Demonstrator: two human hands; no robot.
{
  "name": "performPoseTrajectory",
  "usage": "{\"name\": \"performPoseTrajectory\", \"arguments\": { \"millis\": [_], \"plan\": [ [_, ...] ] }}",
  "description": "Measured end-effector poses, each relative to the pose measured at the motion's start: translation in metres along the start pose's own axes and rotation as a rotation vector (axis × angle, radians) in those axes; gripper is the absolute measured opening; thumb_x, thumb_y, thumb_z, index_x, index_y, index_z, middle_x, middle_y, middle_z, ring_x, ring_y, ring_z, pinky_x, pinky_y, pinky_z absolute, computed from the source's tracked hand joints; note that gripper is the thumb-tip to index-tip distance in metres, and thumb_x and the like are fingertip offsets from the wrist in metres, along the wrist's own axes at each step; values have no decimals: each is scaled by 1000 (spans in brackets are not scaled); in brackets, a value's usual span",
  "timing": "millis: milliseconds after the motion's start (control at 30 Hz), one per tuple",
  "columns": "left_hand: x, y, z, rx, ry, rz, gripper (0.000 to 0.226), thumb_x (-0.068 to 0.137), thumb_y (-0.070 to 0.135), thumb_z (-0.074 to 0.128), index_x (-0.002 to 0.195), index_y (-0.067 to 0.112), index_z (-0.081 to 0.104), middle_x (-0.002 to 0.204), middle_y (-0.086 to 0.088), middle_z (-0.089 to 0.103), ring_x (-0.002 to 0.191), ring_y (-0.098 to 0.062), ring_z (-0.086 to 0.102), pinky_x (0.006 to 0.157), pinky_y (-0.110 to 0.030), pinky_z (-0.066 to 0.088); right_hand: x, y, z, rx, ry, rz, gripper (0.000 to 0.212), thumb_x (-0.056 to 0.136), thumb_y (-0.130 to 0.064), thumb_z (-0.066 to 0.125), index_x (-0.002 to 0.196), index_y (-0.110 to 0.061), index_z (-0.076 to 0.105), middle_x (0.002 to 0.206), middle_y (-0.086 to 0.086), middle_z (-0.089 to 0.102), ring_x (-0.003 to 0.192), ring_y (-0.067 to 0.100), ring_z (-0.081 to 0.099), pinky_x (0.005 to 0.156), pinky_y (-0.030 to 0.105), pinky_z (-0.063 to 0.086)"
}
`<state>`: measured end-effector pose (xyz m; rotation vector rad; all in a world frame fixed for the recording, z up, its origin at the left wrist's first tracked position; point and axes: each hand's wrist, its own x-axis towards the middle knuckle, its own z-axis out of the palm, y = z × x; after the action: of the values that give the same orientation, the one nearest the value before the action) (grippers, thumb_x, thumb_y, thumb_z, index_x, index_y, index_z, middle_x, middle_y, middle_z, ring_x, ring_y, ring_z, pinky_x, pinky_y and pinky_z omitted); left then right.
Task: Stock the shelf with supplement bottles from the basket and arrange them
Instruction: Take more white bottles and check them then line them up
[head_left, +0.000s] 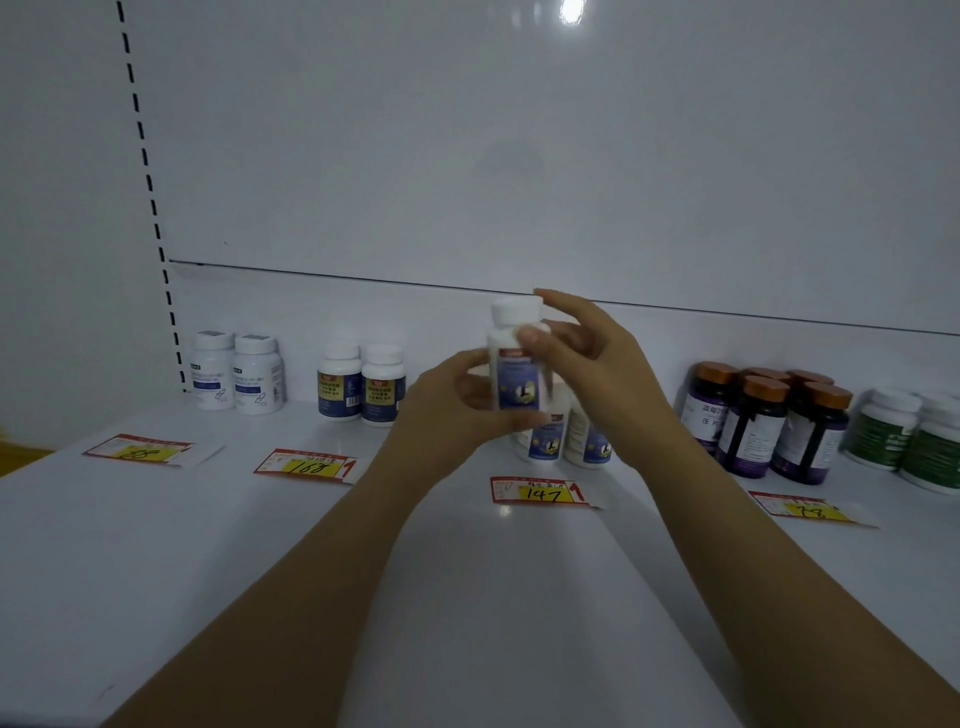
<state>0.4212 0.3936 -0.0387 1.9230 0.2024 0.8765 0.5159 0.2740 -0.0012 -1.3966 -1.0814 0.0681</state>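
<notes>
1. White plastic, blue label: the supplement bottle (514, 374) is upright in the air, held above the shelf (493, 597) and just in front of two matching bottles (545, 439) behind the "147" price tag (540, 491).
2. The left hand (452, 400) grips the lower body of the bottle. The right hand (597, 353) pinches it near the shoulder, thumb in front and fingers reaching behind the cap.
3. To place it well, I would lower it straight down beside its twins, label turned forward, and let go only once the base sits flat (a nudge could topple the pair behind).
4. Keeping it within the "147" group matters, since each tag marks its own cluster.
5. The shelf is smooth, glossy white, so bottles probably slide easily.
6. Around it stand a white pair (236, 374) at far left, a navy-labelled pair (361, 389), dark bottles with amber caps (763, 421), and green-labelled ones (893, 431) at far right.
7. Behind rises a plain white back panel (519, 156) with a slotted upright (150, 197); the basket is not in view.
</notes>
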Motion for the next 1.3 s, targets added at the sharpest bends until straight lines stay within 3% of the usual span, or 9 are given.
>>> {"name": "performPoseTrajectory", "arguments": {
  "millis": [133, 267, 367, 567, 667, 733, 833, 1167, 1300],
  "plan": [
    [-4, 14, 1, -116, -100, -73, 28, 72, 38, 69, 93, 19, 65, 86, 3, 72, 72, -6, 71, 69, -17, 56, 4, 2, -6, -43, 79, 227, 40, 81, -52, 64, 102, -19, 69, 83, 1, 75, 77, 17, 73, 73, 30, 58],
    [-4, 15, 1, -276, -228, -332, 68, 51, 62, 64, 94, 9, 66, 84, -16, 74, 74, -25, 72, 77, -33, 58, 4, 2, -6, -3, 10, 468, 38, 82, -51, 64, 79, -13, 68, 62, 4, 71, 57, 15, 70, 52, 22, 55],
    [-3, 14, -1, -310, -287, -395, 74, 55, 64, 61, 97, 4, 67, 82, -19, 73, 71, -25, 70, 77, -35, 57, 3, 5, -8, 24, -24, 523, 39, 83, -48, 64, 84, -9, 68, 64, 7, 70, 60, 19, 70, 57, 25, 56],
    [-4, 13, 0, -278, -280, -349, 68, 55, 61, 60, 96, 7, 66, 83, -17, 73, 75, -25, 72, 77, -32, 58, 3, 4, -7, 6, 12, 520, 38, 84, -47, 64, 82, -10, 67, 62, 5, 68, 57, 18, 68, 53, 23, 56],
    [-6, 11, 2, -212, -259, -231, 50, 62, 45, 69, 99, 11, 67, 87, -11, 74, 82, -21, 72, 78, -27, 58, 7, 4, -9, -48, 50, 453, 38, 84, -50, 62, 79, -13, 68, 75, 7, 72, 68, 21, 70, 68, 29, 59],
    [-5, 9, 2, -158, -208, -157, 27, 68, 27, 78, 92, 20, 67, 83, 1, 74, 76, -7, 71, 67, -14, 54, 7, 3, -10, -5, 23, 364, 33, 87, -46, 60, 90, -15, 69, 88, 7, 74, 80, 23, 72, 76, 31, 59],
    [-1, 4, 2, -77, -104, -75, 30, 68, 12, 81, 88, 25, 62, 80, 12, 69, 68, 7, 66, 57, -5, 48, 7, 2, -13, 84, -58, 238, 29, 92, -31, 57, 117, -17, 63, 104, 5, 72, 94, 20, 70, 83, 31, 57],
    [3, -13, 3, 79, -40, 49, 36, 66, 18, 84, 85, 34, 58, 82, 19, 65, 72, 12, 62, 66, -2, 47, 6, 4, -16, 21, -76, 201, 30, 91, -36, 57, 119, -25, 59, 102, -2, 71, 94, 14, 69, 88, 34, 55],
    [4, -16, 3, 118, -47, 61, 35, 66, 21, 83, 90, 30, 59, 85, 17, 66, 79, 6, 63, 70, -6, 49, 7, 4, -16, -179, -37, 162, 32, 87, -43, 60, 116, -27, 60, 105, -4, 68, 92, 11, 68, 86, 31, 54]
  ]
}}
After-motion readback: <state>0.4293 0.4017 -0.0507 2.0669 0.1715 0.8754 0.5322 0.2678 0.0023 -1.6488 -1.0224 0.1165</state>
